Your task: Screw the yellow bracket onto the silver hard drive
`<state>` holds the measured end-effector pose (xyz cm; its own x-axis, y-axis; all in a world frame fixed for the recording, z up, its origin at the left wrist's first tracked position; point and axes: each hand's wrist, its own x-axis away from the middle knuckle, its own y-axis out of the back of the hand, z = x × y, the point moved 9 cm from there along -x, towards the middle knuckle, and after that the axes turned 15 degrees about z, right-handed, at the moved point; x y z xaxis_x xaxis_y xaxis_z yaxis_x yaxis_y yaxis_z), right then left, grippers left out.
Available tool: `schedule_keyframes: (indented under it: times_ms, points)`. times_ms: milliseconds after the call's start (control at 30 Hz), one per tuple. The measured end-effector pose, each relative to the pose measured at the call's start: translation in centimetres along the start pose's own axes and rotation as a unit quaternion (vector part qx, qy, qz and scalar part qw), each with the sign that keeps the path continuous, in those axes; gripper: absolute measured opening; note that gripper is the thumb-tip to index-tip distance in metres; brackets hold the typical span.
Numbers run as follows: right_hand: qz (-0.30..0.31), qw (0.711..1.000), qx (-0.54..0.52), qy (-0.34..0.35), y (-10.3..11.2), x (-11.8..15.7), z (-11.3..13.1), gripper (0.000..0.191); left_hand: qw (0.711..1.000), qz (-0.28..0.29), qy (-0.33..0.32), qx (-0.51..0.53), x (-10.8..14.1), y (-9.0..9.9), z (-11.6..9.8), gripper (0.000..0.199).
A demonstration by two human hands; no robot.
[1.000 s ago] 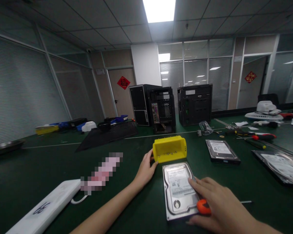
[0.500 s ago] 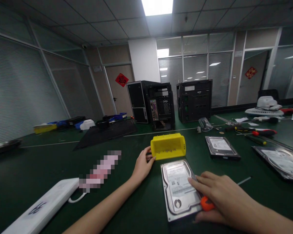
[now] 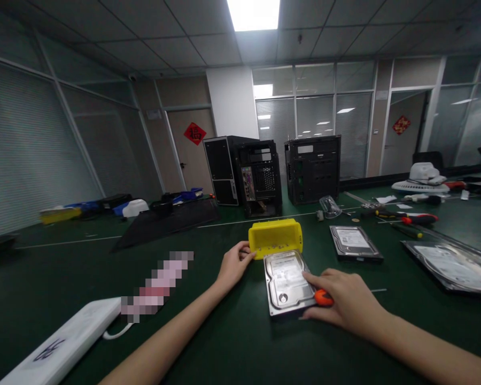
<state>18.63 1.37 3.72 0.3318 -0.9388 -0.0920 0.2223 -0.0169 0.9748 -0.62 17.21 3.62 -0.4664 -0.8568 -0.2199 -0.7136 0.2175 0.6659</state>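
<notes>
My left hand (image 3: 237,262) is closed on the left wall of a yellow plastic bin (image 3: 276,236), which is tipped with its opening toward me. Several small screws lie inside the bin. Just in front of it is a silver hard drive (image 3: 289,280) with a white label, its far edge overlapping the bin's near rim. My right hand (image 3: 340,299) grips the drive's right side, thumb at the near edge and fingers on top. Tucked in the same hand is a screwdriver with an orange handle (image 3: 324,297); its thin shaft points out to the right.
Two more hard drives, one nearer (image 3: 355,243) and one at the far right (image 3: 451,262), lie on the green table. Black computer cases (image 3: 312,168) stand at the back. Pliers (image 3: 419,218) and other tools lie right. A white power strip (image 3: 70,342) is at left.
My right hand has pushed the hard drive away from me, up to the bin's rim. The left hand stays on the bin. The view has shifted slightly.
</notes>
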Motion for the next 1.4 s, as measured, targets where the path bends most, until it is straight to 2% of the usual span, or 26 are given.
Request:
schedule_keyframes:
  times_ms: [133,300,500,600,667,733,767,833,900,933,1000,1133,1300,1367,1400]
  points:
    - [-0.021,1.000,-0.009,-0.005,-0.3,-0.3,-0.9,0.074,0.999,0.021,-0.017,-0.035,-1.2,-0.7,-0.4,0.031]
    - [-0.044,0.999,-0.012,-0.021,-0.6,-0.8,-1.7,0.070,0.997,0.018,-0.009,-0.070,-2.6,-1.1,0.2,0.031]
    - [-0.044,0.999,-0.011,-0.022,-0.4,-0.9,-1.8,0.070,0.996,0.016,-0.010,-0.090,-2.6,-1.3,0.2,0.026]
    - [-0.041,0.999,-0.019,-0.016,-0.4,-0.8,-1.7,0.070,0.993,0.016,-0.016,-0.116,-2.1,-1.4,-0.6,0.025]
    - [-0.042,0.999,-0.026,-0.010,-0.4,-0.8,-1.6,0.069,0.985,-0.025,-0.038,-0.167,-1.4,-0.6,-2.1,0.027]
    - [-0.044,0.998,-0.032,-0.005,-0.3,-0.8,-1.5,0.069,0.954,-0.107,-0.091,-0.265,-0.2,0.7,-5.1,0.025]
    - [-0.045,0.998,-0.035,-0.004,-0.3,-0.7,-1.5,0.069,0.932,-0.108,-0.125,-0.323,0.2,0.5,-6.7,0.020]
    - [-0.044,0.998,-0.039,-0.002,-0.3,-0.7,-1.4,0.068,0.878,-0.061,-0.188,-0.435,0.3,-1.0,-9.4,0.014]
    - [-0.042,0.998,-0.040,-0.002,-0.3,-0.7,-1.4,0.069,0.827,-0.022,-0.225,-0.515,0.0,-2.3,-10.9,0.013]
    - [-0.042,0.998,-0.040,-0.002,-0.3,-0.7,-1.4,0.070,0.811,-0.010,-0.233,-0.536,-0.3,-2.8,-11.4,0.013]
    - [-0.045,0.998,-0.039,0.000,-0.3,-0.6,-1.4,0.070,0.799,-0.019,-0.230,-0.556,-1.2,-2.9,-11.8,0.012]
    - [-0.050,0.998,-0.040,0.009,-0.1,-0.6,-1.3,0.067,0.807,-0.047,-0.196,-0.556,-2.8,-2.3,-11.3,0.010]
    - [-0.054,0.997,-0.045,0.013,0.3,-0.4,-1.2,0.067,0.799,-0.050,-0.198,-0.565,-2.5,-2.2,-11.1,0.011]
    - [-0.051,0.998,-0.046,0.013,0.5,-0.3,-1.2,0.066,0.783,-0.029,-0.230,-0.578,-1.9,-3.1,-11.4,0.014]
    - [-0.050,0.998,-0.045,0.014,0.5,-0.3,-1.2,0.066,0.772,0.005,-0.253,-0.583,-1.6,-4.0,-11.5,0.018]
